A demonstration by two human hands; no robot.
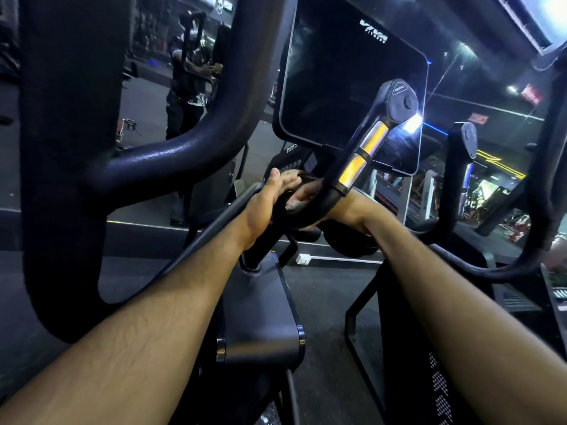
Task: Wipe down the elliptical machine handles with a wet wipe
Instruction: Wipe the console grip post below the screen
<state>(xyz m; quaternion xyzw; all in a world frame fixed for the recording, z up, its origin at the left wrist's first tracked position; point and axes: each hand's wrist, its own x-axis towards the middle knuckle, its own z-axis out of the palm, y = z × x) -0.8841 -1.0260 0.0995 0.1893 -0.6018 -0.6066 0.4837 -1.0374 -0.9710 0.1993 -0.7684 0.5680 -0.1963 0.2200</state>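
Handle (362,154) across right hand (310,197), fingers unclear; left hand (270,194) fingers straight.

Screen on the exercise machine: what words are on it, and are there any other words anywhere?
"VIVA FITNESS": white logo on the dark screen.
Grip cap: small label, too blurred to read.
Red signs on the far wall: too blurred to read.

Both bare forearms reach from the lower corners toward frame centre. The left hand (271,194) lies with straight fingers (288,181); the right hand (310,196) is partly hidden, its grip unclear.
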